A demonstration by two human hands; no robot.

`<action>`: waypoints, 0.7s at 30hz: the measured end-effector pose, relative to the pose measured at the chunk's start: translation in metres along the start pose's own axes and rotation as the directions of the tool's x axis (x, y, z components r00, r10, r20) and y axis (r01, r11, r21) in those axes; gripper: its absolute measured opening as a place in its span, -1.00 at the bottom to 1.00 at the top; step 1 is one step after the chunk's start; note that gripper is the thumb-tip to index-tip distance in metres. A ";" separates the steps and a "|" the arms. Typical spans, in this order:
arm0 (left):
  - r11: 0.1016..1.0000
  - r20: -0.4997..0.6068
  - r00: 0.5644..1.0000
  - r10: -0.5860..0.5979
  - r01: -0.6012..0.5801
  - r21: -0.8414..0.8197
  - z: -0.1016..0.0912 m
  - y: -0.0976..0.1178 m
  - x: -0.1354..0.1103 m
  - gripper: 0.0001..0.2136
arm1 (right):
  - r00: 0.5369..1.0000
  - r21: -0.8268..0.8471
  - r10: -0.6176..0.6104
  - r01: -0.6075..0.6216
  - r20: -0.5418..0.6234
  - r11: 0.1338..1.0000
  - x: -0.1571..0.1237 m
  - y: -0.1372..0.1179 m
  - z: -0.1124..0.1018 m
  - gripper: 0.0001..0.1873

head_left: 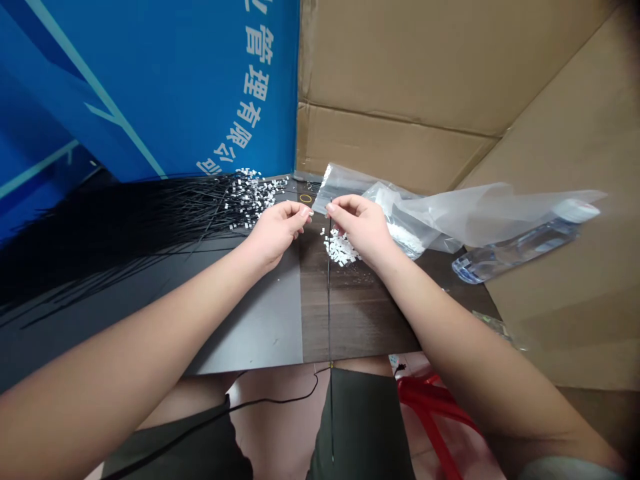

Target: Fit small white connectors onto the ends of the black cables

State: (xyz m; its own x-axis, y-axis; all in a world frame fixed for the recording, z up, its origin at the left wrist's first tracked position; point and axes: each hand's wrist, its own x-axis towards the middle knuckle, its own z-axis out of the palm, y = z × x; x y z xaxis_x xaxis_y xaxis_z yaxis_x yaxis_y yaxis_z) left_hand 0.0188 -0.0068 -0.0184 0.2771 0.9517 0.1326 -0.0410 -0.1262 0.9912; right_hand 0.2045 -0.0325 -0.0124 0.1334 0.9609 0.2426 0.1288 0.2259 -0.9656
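My left hand (278, 230) is closed in a pinch, with a small white plastic piece (311, 213) showing at its fingertips. Between the thumb and finger of my right hand (363, 223) is the upper end of a thin black wire (329, 300), which hangs down past the table edge. The two hands are a short gap apart above the table. Below my right hand lies a pile of small white pieces (341, 248), partly covered by it. To the left, a large bundle of black wires (185, 207) has white pieces on its ends.
Clear plastic bags (425, 210) lie behind my right hand, beside a water bottle (520, 248). A yellow ring (305, 198) sits on the dark table (360, 327). Cardboard (400, 67) and a blue panel (200, 80) stand behind. Below are a black cable (270, 401) and a red stool (435, 413).
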 end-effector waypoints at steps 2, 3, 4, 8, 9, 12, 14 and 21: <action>0.985 -0.006 0.998 -0.068 0.066 -0.161 0.001 0.003 -0.004 -0.81 | 0.999 -0.051 -0.042 0.043 0.025 0.998 -0.002 0.001 0.004 -0.78; 0.974 -0.009 0.996 -0.094 0.090 -0.208 0.002 0.005 -0.005 -0.81 | 0.997 -0.062 -0.068 0.070 0.038 0.996 -0.004 0.001 0.006 -0.76; 0.965 -0.012 0.993 -0.115 0.109 -0.241 0.003 0.006 -0.007 -0.81 | 0.994 -0.068 -0.093 0.096 0.050 0.993 -0.005 0.001 0.008 -0.75; 0.959 -0.013 0.994 -0.109 0.102 -0.265 0.009 0.009 -0.012 -0.81 | 0.987 -0.091 -0.140 0.146 0.075 0.985 -0.010 -0.002 0.012 -0.74; 0.966 -0.016 0.996 -0.086 0.080 -0.247 0.009 0.009 -0.012 -0.80 | 0.989 -0.088 -0.130 0.136 0.071 0.987 -0.011 -0.003 0.013 -0.73; 0.990 -0.055 0.998 0.023 -0.030 -0.137 0.010 0.008 -0.014 -0.80 | 0.997 -0.029 -0.053 0.055 0.060 0.998 -0.013 -0.008 0.015 -0.64; 0.994 -0.083 0.992 0.099 -0.103 -0.041 0.009 0.008 -0.014 -0.79 | 0.998 0.033 0.004 -0.006 0.063 0.999 -0.014 -0.010 0.017 -0.56; 0.993 -0.024 0.998 0.052 -0.054 -0.103 0.004 0.010 -0.012 -0.75 | 0.998 0.007 -0.052 0.052 0.029 0.999 -0.012 -0.008 0.013 -0.63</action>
State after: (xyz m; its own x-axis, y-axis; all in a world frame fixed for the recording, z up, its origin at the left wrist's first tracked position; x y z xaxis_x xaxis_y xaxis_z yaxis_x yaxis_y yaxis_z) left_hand 0.0193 -0.0212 -0.0097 0.2513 0.9503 0.1839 -0.1543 -0.1482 0.9768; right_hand 0.1892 -0.0434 -0.0087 0.0977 0.9521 0.2898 0.1289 0.2766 -0.9523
